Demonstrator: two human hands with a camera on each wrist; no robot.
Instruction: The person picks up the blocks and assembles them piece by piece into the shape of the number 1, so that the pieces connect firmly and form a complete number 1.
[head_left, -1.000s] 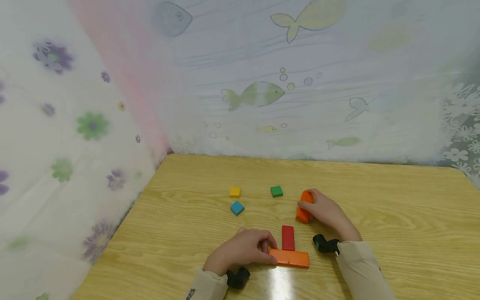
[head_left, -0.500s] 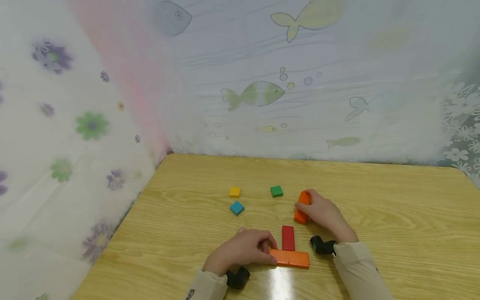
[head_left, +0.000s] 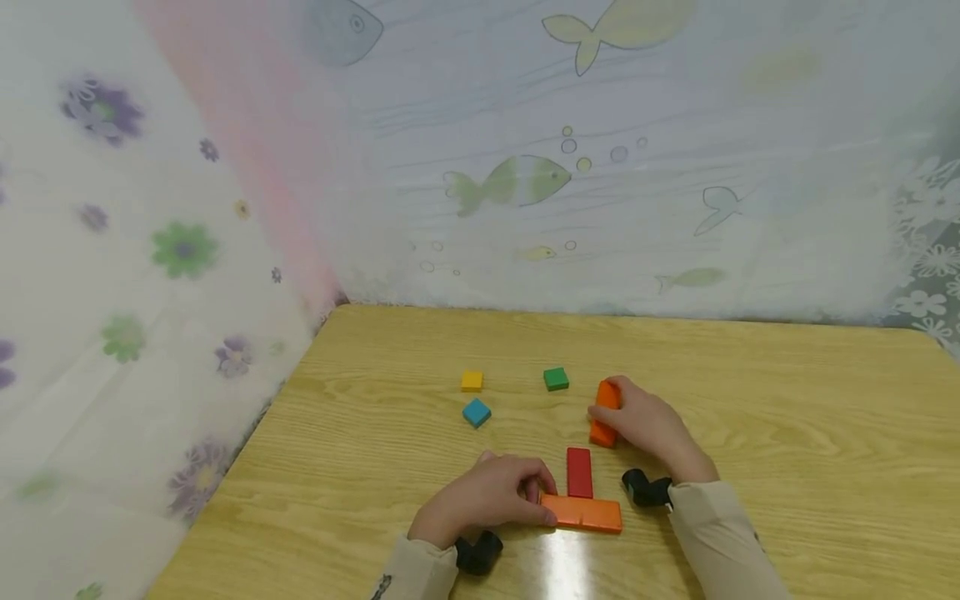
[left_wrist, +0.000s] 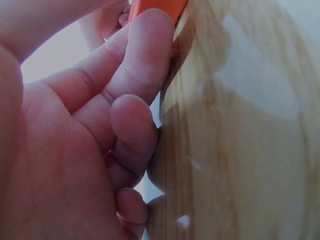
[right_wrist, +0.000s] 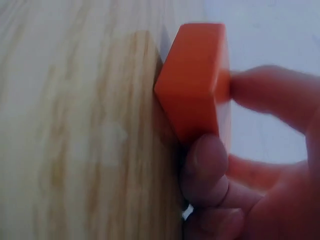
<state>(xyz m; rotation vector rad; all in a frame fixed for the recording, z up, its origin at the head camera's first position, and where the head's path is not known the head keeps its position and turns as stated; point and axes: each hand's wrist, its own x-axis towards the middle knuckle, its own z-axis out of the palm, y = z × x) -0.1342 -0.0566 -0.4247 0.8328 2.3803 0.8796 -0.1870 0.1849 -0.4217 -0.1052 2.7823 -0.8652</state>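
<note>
My left hand (head_left: 487, 496) pinches the left end of a long orange block (head_left: 585, 514) that lies crosswise on the table. In the left wrist view, only a corner of this orange block (left_wrist: 159, 7) shows behind the fingertips. Against its far side, a red block (head_left: 579, 472) points away from me. Farther back on the right, my right hand (head_left: 652, 421) holds a second orange block (head_left: 604, 414) between thumb and fingers. The right wrist view shows this orange block (right_wrist: 187, 75) tilted, with one lower edge at the tabletop.
Toward the back of the wooden table (head_left: 360, 358) lie a yellow square tile (head_left: 472, 381), a blue tile (head_left: 477, 413) turned cornerwise and a green tile (head_left: 556, 378). A curtain printed with fish (head_left: 506, 183) hangs behind the table, and a flowered one (head_left: 183, 250) on the left.
My right hand has shifted slightly left with the second orange block. The left hand keeps its hold on the crosswise orange block, and the head view has tipped down a little.
</note>
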